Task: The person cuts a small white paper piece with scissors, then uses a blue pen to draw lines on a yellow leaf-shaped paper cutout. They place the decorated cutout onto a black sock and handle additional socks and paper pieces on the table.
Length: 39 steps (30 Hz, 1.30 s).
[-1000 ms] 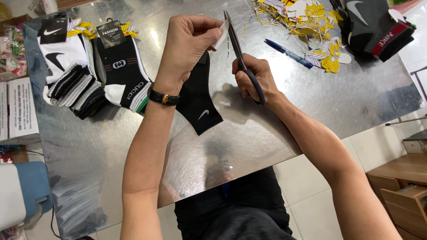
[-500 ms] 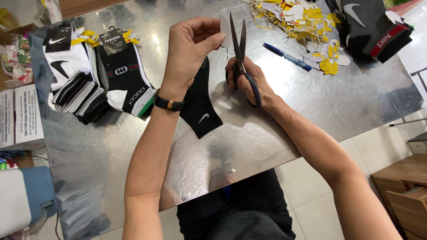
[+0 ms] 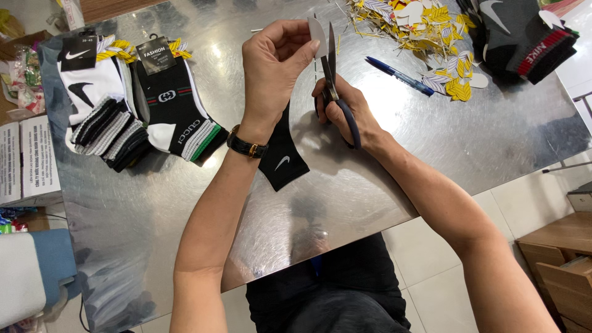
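Note:
My left hand [image 3: 274, 68] pinches a small white card tag [image 3: 317, 29] attached to a black sock [image 3: 282, 154], which hangs down behind my wrist onto the steel table [image 3: 431, 154]. A dark watch sits on that wrist. My right hand [image 3: 345, 111] grips scissors [image 3: 330, 61] with dark blue handles. Their blades point up, nearly closed, right beside the tag's right edge.
Packs of black and white socks [image 3: 123, 111] with card labels lie at the left. A heap of yellow and white cut tags [image 3: 425, 31] and a blue pen [image 3: 398, 75] lie at the back right, next to dark grey socks [image 3: 518, 37]. Boxes stand at the left edge.
The scissor blades, spread apart half a second ago, have come together beside the tag. My left hand has kept the sock raised.

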Motion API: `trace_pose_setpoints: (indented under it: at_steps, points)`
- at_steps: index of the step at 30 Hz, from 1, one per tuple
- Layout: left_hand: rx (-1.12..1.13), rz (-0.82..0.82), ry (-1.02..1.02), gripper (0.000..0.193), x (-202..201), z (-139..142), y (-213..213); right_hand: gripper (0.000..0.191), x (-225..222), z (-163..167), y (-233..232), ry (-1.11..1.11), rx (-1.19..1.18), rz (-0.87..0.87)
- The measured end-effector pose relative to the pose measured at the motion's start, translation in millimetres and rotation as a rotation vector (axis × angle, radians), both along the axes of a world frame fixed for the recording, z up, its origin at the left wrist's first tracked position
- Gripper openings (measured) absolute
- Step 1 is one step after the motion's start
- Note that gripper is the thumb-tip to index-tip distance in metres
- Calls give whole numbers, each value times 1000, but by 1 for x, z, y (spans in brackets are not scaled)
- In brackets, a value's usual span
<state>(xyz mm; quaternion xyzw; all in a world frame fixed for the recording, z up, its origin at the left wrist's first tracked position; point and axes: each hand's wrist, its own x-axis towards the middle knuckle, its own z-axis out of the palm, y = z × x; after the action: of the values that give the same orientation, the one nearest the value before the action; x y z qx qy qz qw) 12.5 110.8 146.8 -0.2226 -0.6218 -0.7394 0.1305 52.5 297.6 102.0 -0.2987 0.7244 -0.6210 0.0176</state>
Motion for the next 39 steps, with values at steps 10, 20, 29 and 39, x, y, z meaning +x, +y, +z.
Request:
trace_pose_setpoints:
  at_steps: [10, 20, 29, 39]
  points:
    - [8, -34, 27, 18, 0, -1, 0, 72, 1, -6, 1, -2, -29, -6]
    - [-2, -26, 22, 19, 1, -3, -2, 71, 2, -11, -1, -24, -75, 24]
    - [14, -45, 1, 19, 0, -1, -4, 60, 2, -12, 0, -25, -95, 8]
    - [53, -66, -40, 16, 0, -2, -3, 43, 5, -15, 2, -23, -89, -22]
